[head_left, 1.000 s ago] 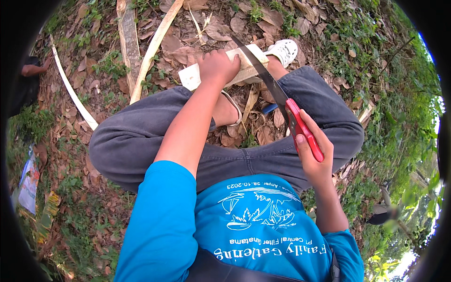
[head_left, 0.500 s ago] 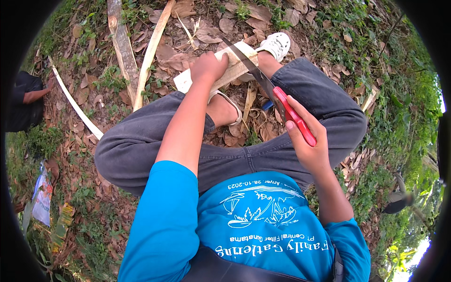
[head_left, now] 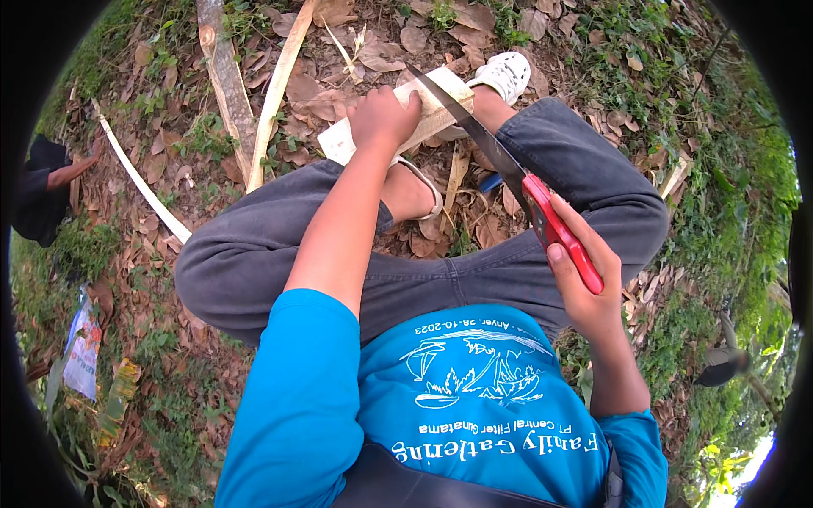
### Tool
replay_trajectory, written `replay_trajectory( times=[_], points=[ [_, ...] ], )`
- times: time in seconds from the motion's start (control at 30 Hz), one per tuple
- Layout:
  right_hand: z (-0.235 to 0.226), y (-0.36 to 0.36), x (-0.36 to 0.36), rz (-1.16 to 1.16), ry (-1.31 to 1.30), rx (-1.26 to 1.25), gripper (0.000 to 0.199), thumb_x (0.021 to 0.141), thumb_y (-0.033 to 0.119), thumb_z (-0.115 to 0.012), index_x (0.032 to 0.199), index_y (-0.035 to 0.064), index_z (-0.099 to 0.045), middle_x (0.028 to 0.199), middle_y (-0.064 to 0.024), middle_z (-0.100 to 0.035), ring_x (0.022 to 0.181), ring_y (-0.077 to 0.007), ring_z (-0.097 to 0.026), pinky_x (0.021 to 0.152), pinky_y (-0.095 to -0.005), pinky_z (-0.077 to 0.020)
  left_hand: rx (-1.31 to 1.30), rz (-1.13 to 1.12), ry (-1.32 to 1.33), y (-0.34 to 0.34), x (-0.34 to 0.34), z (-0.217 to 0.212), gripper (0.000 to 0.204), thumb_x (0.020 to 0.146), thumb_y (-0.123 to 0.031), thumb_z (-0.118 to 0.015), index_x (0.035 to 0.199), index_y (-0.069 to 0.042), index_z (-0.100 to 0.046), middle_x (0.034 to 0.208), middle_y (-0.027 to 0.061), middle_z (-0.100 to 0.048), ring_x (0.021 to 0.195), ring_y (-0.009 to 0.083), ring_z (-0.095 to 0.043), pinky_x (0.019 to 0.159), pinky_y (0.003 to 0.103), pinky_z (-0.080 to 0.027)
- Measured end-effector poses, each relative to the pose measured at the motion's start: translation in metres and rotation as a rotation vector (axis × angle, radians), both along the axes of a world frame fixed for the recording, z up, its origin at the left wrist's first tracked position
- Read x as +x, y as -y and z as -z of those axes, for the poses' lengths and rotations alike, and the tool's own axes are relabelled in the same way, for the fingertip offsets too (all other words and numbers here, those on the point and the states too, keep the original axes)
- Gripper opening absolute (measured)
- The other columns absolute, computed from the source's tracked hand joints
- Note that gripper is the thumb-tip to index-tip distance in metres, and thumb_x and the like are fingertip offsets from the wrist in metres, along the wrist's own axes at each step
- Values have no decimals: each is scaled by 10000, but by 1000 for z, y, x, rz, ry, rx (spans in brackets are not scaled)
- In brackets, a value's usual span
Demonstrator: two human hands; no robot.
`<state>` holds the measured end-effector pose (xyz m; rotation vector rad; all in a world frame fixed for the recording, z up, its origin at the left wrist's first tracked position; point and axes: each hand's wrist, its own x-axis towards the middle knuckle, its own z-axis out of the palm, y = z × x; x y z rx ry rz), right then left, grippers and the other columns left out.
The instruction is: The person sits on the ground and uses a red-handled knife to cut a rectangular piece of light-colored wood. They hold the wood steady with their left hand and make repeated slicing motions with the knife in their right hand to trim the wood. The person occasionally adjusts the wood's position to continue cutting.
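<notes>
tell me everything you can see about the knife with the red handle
The knife is long, with a dark, narrow blade that tapers to a point and a glossy red handle, plastic by the look of it. The right hand grips the handle, fingers wrapped around it. It slants up and to the left, and its blade lies across the end of a pale wooden block, which the left hand presses down above the person's crossed legs.

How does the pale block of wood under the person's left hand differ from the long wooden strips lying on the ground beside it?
The wood block is short and thick; the long strips are thin and narrow. The block is gripped by the left hand, with the blade of the red-handled knife in the right hand at its end; the strips lie loose and untouched on dry leaves. Both are pale, freshly cut wood.
</notes>
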<state>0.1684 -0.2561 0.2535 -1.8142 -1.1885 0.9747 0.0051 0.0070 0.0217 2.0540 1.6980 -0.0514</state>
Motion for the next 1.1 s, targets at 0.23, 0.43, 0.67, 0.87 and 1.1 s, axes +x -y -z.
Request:
replay_trajectory(
  times=[0.23,0.43,0.67,0.87,1.1],
  points=[
    [34,-40,-9,87,-136,113,423,999,66,-653,1408,-28,-601,1291,-156,-697,1187,-146,-619,1044,-293,-449,114,40,-6,4,-2,8,673,981,-614,-463,1215,-17,-669,1238,182,-691,1221,347,-618,1162,552,-294],
    [50,-74,-11,70,-162,35,404,983,46,-659,1383,-7,-632,1169,-101,-731,1012,-76,-615,906,-237,-486,182,42,-8,11,-3,9,670,982,-621,-465,1200,-22,-673,1218,172,-695,1222,335,-613,1137,540,-323],
    [62,-60,-8,48,-126,80,424,980,62,-657,1399,7,-623,1198,-95,-729,1042,-81,-613,951,-259,-478,177,30,-13,10,-4,9,658,974,-619,-476,1205,-37,-678,1233,165,-693,1231,326,-611,1132,530,-329],
    [61,-45,-1,-49,-218,47,562,977,102,-676,1504,4,-505,1168,-75,-681,1008,-85,-590,928,-255,-474,114,32,-12,7,1,3,665,983,-620,-461,1241,-44,-671,1278,164,-681,1261,327,-596,1154,535,-313],
    [66,-58,0,-162,-496,200,592,1048,121,-560,1599,26,-368,1110,-51,-602,873,-104,-615,798,-259,-509,-16,43,146,-3,-14,8,1004,862,-862,-455,1362,-4,-609,1367,216,-623,1301,355,-569,1131,503,-376]
  ],
)
